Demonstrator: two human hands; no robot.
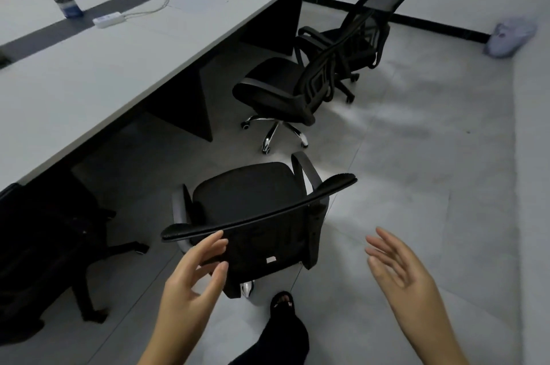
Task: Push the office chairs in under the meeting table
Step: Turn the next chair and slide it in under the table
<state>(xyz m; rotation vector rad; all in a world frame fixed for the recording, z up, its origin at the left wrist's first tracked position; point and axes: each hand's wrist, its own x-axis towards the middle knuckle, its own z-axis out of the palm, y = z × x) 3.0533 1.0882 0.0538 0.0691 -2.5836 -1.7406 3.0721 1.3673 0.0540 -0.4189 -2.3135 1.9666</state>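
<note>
A black mesh office chair [247, 201] stands right in front of me, its seat facing the long grey meeting table [125, 46]. My left hand [193, 272] is open, fingers spread just below the chair's back rail, holding nothing. My right hand [395, 266] is open in the air to the right of the chair, apart from it. A second black chair [282, 87] stands further along, out from the table. A third chair [354, 40] stands behind it near the table's end.
Another black chair [44, 233] sits tucked under the table at left. On the table lie a white power strip [107, 19], a pen cup [65, 3] and cables. My foot in a black shoe [282, 305] is beside the chair's base. A pale bag [509, 37] lies by the wall.
</note>
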